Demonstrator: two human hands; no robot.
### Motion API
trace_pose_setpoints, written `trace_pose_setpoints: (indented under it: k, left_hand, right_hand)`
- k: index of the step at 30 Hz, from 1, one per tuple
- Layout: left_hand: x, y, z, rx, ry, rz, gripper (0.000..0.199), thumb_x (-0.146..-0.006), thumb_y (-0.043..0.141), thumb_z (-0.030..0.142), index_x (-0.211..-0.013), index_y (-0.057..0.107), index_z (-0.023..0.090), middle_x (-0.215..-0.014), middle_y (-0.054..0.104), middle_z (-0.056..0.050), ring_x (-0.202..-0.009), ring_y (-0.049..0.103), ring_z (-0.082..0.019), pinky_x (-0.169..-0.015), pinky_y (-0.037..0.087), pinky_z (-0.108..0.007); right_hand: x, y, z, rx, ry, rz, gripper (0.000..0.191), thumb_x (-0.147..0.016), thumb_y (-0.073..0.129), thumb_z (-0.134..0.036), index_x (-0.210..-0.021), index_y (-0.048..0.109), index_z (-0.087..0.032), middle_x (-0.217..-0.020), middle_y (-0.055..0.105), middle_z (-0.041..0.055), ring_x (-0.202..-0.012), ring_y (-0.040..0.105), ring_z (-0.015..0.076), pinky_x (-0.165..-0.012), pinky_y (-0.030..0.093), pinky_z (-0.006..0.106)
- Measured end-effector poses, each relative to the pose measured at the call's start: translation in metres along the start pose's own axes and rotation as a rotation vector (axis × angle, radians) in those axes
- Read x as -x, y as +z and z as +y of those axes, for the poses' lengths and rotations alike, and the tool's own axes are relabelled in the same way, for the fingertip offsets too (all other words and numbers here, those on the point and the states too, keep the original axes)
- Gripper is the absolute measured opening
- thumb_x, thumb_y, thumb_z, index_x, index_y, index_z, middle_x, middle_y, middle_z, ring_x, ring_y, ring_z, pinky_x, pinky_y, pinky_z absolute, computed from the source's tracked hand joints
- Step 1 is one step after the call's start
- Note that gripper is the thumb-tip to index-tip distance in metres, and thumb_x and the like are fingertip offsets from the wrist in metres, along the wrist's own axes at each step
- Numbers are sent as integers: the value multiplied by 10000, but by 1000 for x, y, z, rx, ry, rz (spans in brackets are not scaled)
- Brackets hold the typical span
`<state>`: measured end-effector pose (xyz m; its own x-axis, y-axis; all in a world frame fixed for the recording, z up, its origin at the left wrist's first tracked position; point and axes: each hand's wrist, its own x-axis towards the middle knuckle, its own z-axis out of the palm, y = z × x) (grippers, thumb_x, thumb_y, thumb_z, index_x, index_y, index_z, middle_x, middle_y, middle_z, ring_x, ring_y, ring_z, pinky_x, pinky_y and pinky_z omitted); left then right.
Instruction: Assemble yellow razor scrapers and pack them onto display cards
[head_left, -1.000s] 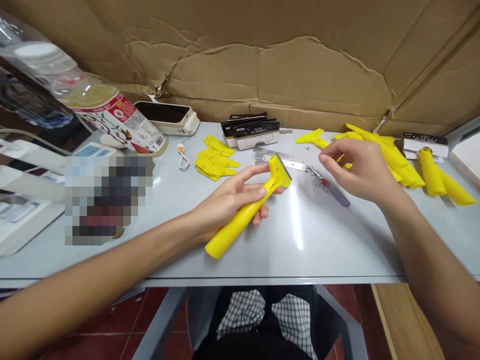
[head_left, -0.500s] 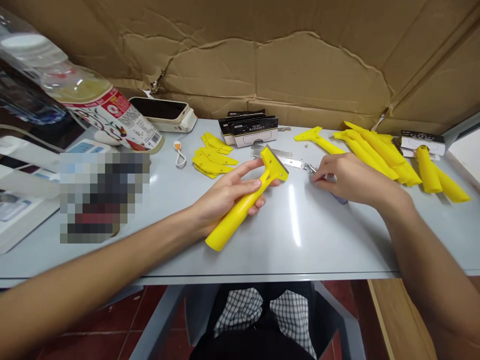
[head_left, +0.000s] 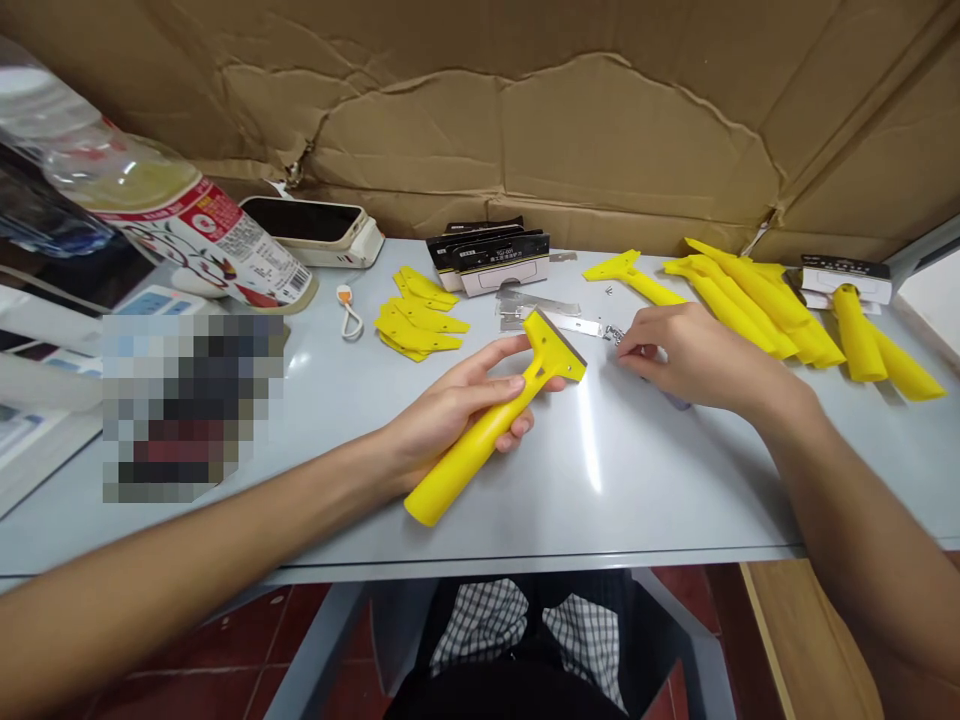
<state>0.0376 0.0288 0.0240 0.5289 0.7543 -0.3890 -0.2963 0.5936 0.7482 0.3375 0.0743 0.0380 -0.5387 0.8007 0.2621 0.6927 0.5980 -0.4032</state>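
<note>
Head view: left hand (head_left: 457, 410) is grasping a yellow plastic razor scraper (head_left: 457, 470) by its handle (seems light, stiff); right hand (head_left: 694, 355) is hovering at small metal fittings (head_left: 615, 335), grip unclear.

Bright, even light leaves a white glare streak (head_left: 592, 430) on the grey tabletop (head_left: 675, 500); wide-angle distortion bends the edges.

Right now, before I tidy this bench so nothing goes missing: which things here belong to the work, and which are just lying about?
Part of the work: yellow plastic scraper in the left hand; metal blades; small metal parts by the right hand; yellow scraper handles; scraper packaging boxes.

Lying about: plastic drink bottle; phone; small white strap.
</note>
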Motion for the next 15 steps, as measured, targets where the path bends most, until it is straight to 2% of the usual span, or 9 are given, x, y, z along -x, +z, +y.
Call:
trace_pose_setpoints:
  k: [3,5,11,15]
  left_hand:
    - [0,0,-2,5,-4,-36,644,-989,721,207,-1576,464,269,-1313,779,-165,-616,650,-112,-523,503,-240]
    - [0,0,-3,11,0,-63,628,-989,721,213,-1561,466,265,-1305,781,-162,-622,664,-118,-540,519,-249]
    - [1,0,-3,17,-5,-123,584,-1001,700,208,-1534,470,276,-1247,787,-134,-633,687,-132,-568,547,-266]
    - [1,1,-3,5,-8,-137,591,-1007,696,201,-1550,476,279,-1225,792,-120,-631,685,-123,-576,545,-257]
  right_hand:
    - [-5,-5,-14,-17,-45,-23,140,-958,690,-260,-898,816,-255,-907,796,45,-782,698,226,-732,527,410]
    - [-6,-4,-23,-101,-81,28,125,-980,700,-261,-928,814,-261,-924,802,42,-819,713,226,-750,541,407]
    - [-7,14,-39,-326,-178,167,89,-995,745,-287,-982,826,-255,-1030,776,61,-922,726,224,-804,586,408]
    - [-7,22,-40,-370,-160,204,76,-985,759,-276,-990,835,-275,-1076,764,58,-956,720,225,-828,599,418]
